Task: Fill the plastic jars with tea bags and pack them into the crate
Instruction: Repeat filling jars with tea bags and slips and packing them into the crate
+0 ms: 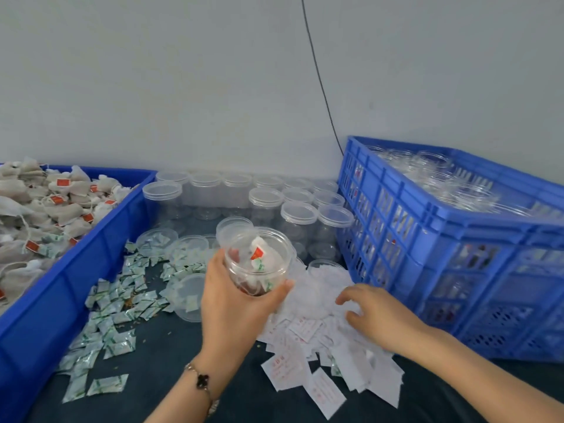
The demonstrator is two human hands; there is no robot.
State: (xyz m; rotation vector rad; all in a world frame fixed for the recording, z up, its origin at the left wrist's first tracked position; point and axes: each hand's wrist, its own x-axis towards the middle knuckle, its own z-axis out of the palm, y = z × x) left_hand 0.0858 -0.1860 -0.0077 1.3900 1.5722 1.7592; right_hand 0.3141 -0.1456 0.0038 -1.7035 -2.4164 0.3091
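Observation:
My left hand (pixel 232 303) grips a clear plastic jar (pixel 258 261) from below, tilted toward me, with tea bags and a red tag inside and no lid on. My right hand (pixel 375 315) reaches into a heap of white paper slips (pixel 311 340) on the dark table, fingers curled down onto them; whether it holds one I cannot tell. A blue solid bin (pixel 76 270) on the left holds a mound of tea bags (pixel 39 209). The blue slatted crate (pixel 442 239) on the right holds several clear jars.
Several empty clear jars (pixel 297 215) stand in rows against the wall between bin and crate. Small green-and-white sachets (pixel 116 312) lie scattered across the table's left half, with loose lids (pixel 189 297) among them. A black cable (pixel 320 80) hangs down the wall.

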